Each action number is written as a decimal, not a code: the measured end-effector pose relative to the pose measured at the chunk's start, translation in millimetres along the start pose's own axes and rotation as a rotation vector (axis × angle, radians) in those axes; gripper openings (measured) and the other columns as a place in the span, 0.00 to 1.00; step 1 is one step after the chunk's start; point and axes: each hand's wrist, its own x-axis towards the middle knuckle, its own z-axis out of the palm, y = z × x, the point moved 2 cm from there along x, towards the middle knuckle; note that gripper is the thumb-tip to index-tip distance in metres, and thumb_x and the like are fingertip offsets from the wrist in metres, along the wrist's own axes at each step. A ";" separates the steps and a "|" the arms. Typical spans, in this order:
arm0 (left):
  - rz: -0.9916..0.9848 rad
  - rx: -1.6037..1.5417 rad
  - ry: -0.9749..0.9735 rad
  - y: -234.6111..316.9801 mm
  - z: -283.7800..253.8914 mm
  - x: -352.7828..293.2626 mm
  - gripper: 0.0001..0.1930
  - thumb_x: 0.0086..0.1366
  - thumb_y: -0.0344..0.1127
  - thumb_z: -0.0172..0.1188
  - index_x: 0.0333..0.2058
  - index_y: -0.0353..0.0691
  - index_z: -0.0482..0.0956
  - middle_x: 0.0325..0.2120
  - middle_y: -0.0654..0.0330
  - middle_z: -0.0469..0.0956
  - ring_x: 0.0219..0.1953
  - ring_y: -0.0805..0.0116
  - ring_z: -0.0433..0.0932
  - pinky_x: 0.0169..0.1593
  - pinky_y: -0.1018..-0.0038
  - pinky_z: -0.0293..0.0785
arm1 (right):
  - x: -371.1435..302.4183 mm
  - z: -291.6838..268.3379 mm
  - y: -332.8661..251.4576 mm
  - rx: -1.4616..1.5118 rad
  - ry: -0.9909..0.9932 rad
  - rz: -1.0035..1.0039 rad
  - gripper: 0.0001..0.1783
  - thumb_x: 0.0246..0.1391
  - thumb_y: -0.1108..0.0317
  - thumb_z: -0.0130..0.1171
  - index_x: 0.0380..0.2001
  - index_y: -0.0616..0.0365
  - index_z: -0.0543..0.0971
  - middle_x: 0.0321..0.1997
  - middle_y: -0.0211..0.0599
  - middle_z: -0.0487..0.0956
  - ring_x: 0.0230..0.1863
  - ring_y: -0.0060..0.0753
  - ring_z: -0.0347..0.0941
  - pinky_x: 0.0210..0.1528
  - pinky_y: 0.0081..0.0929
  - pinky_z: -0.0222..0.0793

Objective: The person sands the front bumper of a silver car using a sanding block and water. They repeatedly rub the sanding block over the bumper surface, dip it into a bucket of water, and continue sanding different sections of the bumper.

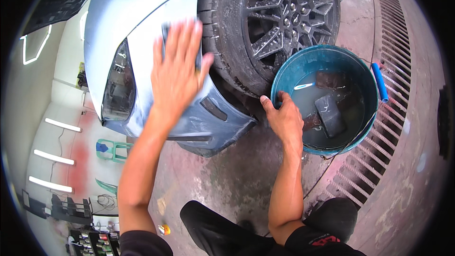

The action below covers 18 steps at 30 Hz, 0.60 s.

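My left hand lies over a dark, flat sanding block, pressing it to the grey car's front fender close to the tyre. Its fingers are stretched and the palm hides most of the block. White, cloudy residue covers the panel around it. My right hand grips the near left rim of a teal bucket, thumb on the outside; some fingertips are hidden. Murky water stands in the bucket. In it are a black block, a brownish pad and a white-and-blue stick-like tool.
Beside the fender is a black-spoked wheel with wet spots on its tyre. A headlight sits at left. Right of the bucket runs a barred floor grate. A green plastic stool and a shelf of bottles stand farther left.
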 end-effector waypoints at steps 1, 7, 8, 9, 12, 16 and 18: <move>0.029 0.034 -0.066 -2.5 7.5 -36.9 0.39 0.80 0.58 0.61 0.82 0.50 0.66 0.83 0.59 0.64 0.87 0.58 0.55 0.86 0.48 0.43 | 2.2 -2.3 -0.7 -0.002 0.012 -0.019 0.44 0.68 0.39 0.68 0.71 0.68 0.79 0.66 0.64 0.85 0.68 0.66 0.82 0.72 0.56 0.74; 0.023 0.027 0.214 -16.6 -9.3 42.9 0.36 0.81 0.55 0.59 0.81 0.47 0.69 0.82 0.57 0.66 0.84 0.55 0.60 0.83 0.47 0.51 | -4.8 4.1 -3.3 0.003 0.001 -0.002 0.45 0.68 0.37 0.68 0.72 0.64 0.79 0.68 0.64 0.84 0.69 0.66 0.81 0.73 0.56 0.73; 0.016 0.020 0.229 -15.1 -7.1 44.3 0.36 0.81 0.55 0.59 0.81 0.46 0.68 0.82 0.57 0.66 0.85 0.55 0.59 0.83 0.47 0.51 | -4.6 -2.3 -10.2 -0.007 -0.032 0.050 0.45 0.68 0.37 0.68 0.72 0.64 0.78 0.68 0.63 0.84 0.70 0.65 0.81 0.73 0.56 0.72; 0.008 0.015 0.246 -15.5 -6.6 41.9 0.37 0.81 0.56 0.59 0.81 0.45 0.67 0.82 0.57 0.65 0.85 0.55 0.59 0.83 0.46 0.51 | -4.3 -0.8 -8.6 -0.008 -0.027 0.046 0.46 0.68 0.36 0.68 0.73 0.64 0.78 0.68 0.63 0.84 0.70 0.65 0.81 0.74 0.56 0.72; -0.029 0.016 -0.025 -14.6 17.7 -83.8 0.41 0.80 0.61 0.59 0.82 0.45 0.67 0.83 0.57 0.64 0.87 0.58 0.54 0.86 0.44 0.43 | -2.3 1.9 -8.6 0.013 -0.033 0.026 0.46 0.68 0.35 0.66 0.73 0.63 0.78 0.68 0.62 0.84 0.71 0.64 0.80 0.74 0.55 0.72; 0.097 0.109 -0.049 -28.2 18.0 -115.7 0.42 0.79 0.64 0.59 0.82 0.47 0.66 0.83 0.57 0.65 0.87 0.59 0.56 0.86 0.44 0.38 | -3.4 0.6 -7.0 -0.033 -0.008 -0.019 0.45 0.68 0.34 0.66 0.72 0.63 0.79 0.68 0.62 0.84 0.71 0.64 0.81 0.74 0.54 0.73; -0.064 0.039 0.040 -32.6 -5.8 -27.9 0.42 0.79 0.63 0.60 0.82 0.49 0.66 0.83 0.57 0.65 0.86 0.57 0.58 0.85 0.39 0.41 | 1.9 5.0 3.4 -0.056 0.015 -0.031 0.45 0.68 0.34 0.66 0.71 0.63 0.80 0.68 0.62 0.85 0.71 0.63 0.81 0.73 0.54 0.73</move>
